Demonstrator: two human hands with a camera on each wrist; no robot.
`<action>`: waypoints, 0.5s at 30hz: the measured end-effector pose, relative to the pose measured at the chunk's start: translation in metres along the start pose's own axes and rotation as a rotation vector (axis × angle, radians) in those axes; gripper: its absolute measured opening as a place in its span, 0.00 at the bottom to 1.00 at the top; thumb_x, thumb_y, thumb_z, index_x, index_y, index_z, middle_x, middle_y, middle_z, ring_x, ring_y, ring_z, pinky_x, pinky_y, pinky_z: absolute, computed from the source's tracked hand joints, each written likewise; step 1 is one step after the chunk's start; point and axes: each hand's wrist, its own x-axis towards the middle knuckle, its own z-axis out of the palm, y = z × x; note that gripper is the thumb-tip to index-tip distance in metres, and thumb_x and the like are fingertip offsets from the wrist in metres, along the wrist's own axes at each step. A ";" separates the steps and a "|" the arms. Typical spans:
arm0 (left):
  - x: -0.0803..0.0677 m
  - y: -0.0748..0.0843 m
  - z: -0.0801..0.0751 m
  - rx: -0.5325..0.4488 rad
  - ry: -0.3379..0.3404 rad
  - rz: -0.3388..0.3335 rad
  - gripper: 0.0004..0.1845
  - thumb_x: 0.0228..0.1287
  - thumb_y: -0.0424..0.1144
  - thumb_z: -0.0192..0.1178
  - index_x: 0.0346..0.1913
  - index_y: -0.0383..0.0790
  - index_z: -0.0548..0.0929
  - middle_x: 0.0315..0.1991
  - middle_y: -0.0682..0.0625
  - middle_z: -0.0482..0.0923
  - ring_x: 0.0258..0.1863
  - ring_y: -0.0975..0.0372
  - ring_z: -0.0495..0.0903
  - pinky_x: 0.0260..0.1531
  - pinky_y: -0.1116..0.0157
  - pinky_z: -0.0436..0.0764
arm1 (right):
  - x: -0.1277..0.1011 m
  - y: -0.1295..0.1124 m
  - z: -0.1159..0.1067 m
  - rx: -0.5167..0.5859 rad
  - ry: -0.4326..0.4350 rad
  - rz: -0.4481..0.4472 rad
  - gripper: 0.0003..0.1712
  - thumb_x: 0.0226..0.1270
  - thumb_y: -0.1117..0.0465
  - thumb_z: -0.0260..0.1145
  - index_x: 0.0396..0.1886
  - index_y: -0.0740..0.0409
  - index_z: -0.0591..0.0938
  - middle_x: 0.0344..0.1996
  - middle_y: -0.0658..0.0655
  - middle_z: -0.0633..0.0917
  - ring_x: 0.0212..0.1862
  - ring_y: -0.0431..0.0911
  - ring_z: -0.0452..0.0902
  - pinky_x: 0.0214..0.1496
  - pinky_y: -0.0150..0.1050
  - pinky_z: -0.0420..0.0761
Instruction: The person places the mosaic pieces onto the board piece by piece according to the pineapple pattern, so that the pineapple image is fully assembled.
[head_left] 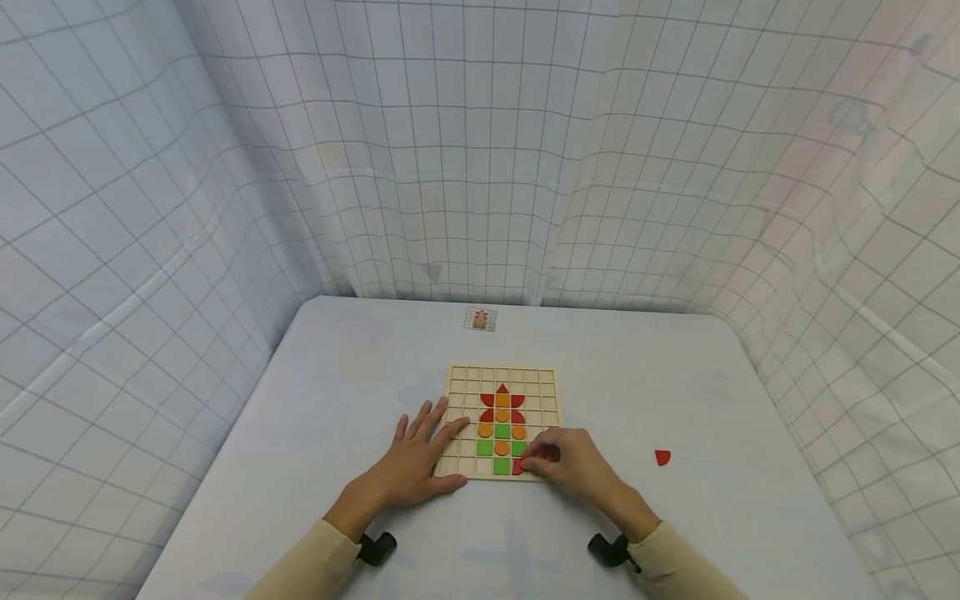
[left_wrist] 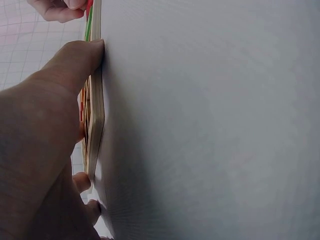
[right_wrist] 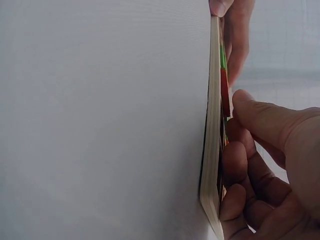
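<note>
A square wooden grid board lies on the table, with flat coloured pieces set in its cells. My left hand rests with fingers spread over the board's left side, its thumb on the near edge. At the near right part of the board, my right hand has curled fingers and holds a red quarter-circle piece by its right side. That piece stands slightly above the board's rim in the right wrist view. Beside it sits a green square; orange circles and more red pieces lie farther up.
One loose red quarter-circle piece lies on the white table to the right. Beyond the board is a small pattern card. Grid-patterned white curtains enclose the table at the back and both sides.
</note>
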 end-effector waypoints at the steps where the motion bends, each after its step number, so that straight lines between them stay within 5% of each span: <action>1: 0.000 0.000 0.000 0.000 0.000 0.000 0.52 0.76 0.68 0.72 0.94 0.57 0.64 0.99 0.38 0.41 0.99 0.35 0.41 0.91 0.21 0.42 | 0.000 0.000 0.000 -0.008 0.002 -0.001 0.03 0.75 0.58 0.86 0.42 0.48 0.97 0.36 0.43 0.91 0.37 0.32 0.78 0.40 0.28 0.81; 15: 0.000 0.000 0.001 0.019 0.012 0.008 0.51 0.77 0.68 0.72 0.94 0.57 0.65 0.99 0.36 0.42 0.98 0.33 0.43 0.90 0.20 0.45 | 0.001 0.000 0.003 -0.054 0.007 -0.056 0.03 0.75 0.57 0.85 0.40 0.45 0.97 0.35 0.41 0.91 0.36 0.31 0.77 0.39 0.29 0.81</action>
